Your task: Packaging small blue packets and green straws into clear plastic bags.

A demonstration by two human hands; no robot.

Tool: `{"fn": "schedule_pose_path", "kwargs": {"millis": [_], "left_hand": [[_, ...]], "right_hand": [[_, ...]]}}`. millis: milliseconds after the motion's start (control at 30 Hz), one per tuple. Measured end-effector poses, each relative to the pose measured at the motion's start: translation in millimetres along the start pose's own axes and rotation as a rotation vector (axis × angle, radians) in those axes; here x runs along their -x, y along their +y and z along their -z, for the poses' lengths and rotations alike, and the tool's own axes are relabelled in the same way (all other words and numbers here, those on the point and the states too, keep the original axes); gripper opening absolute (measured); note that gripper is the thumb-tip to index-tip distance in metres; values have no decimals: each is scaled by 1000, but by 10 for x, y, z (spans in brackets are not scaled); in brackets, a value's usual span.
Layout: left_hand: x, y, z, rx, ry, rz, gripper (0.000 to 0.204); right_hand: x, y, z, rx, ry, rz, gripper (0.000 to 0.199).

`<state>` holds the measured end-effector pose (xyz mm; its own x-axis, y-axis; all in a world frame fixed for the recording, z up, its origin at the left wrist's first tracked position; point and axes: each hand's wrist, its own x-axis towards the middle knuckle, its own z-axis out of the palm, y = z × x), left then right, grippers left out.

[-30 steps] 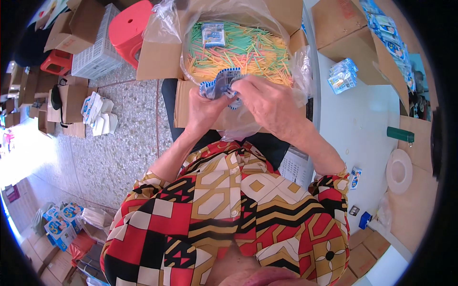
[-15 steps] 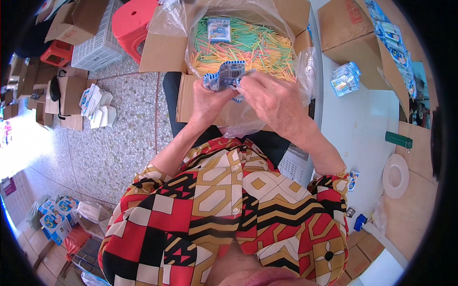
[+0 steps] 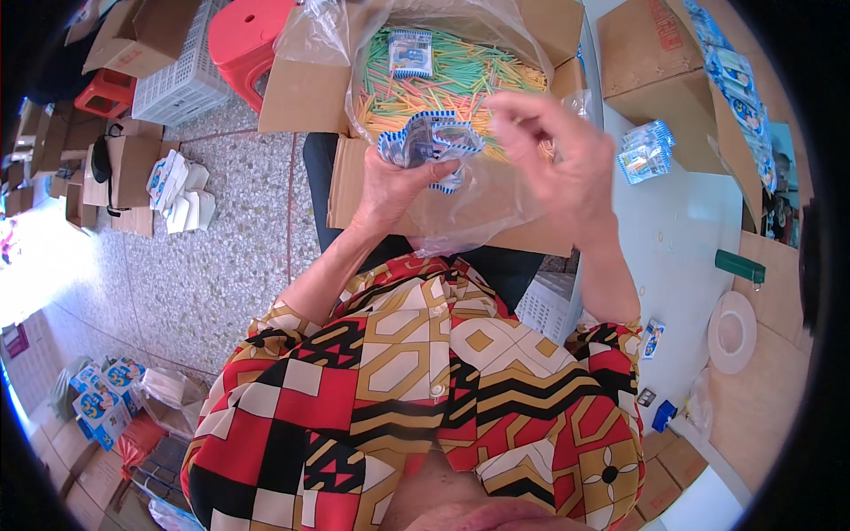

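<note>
My left hand (image 3: 390, 188) is closed round small blue-and-white plastic packets (image 3: 425, 142) with a striped edge; the thumb presses on their front, and I cannot tell how many there are. To the right of them my right hand (image 3: 562, 164) is raised, fingers apart and slightly blurred, with nothing visible in it. Beneath both hands is a cardboard box (image 3: 301, 96) lined with a clear plastic bag (image 3: 478, 212). Thin pastel sticks (image 3: 460, 75) in green, yellow and pink fill it. One filled packet (image 3: 410, 53) lies on top of the sticks, toward the far side.
On the pale table (image 3: 682, 230) at right lie several packets (image 3: 646, 152) beside an open carton (image 3: 660, 80). A strip of packets (image 3: 739, 88) hangs over its flap. A green stapler-like object (image 3: 740, 264) lies farther right. Red stools (image 3: 248, 44) and a white crate (image 3: 181, 75) stand left.
My right hand has let go of the packets and moved up and to the right, its fingers spreading. The left hand keeps hold in nearly the same place.
</note>
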<state>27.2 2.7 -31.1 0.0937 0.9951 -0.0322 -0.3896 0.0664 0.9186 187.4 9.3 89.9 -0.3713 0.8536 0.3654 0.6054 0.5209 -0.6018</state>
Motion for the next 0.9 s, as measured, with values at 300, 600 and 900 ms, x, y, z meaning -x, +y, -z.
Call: {"fn": "schedule_pose_path", "kwargs": {"millis": [300, 600, 900], "left_hand": [[63, 119, 108, -54, -48, 102, 37], [155, 232, 163, -48, -12, 138, 37], [146, 220, 161, -26, -2, 126, 38]], "right_hand": [[-262, 1529, -154, -42, 79, -287, 17], [-492, 2325, -807, 338, -208, -135, 25], [-760, 2443, -937, 558, -569, -153, 30]]}}
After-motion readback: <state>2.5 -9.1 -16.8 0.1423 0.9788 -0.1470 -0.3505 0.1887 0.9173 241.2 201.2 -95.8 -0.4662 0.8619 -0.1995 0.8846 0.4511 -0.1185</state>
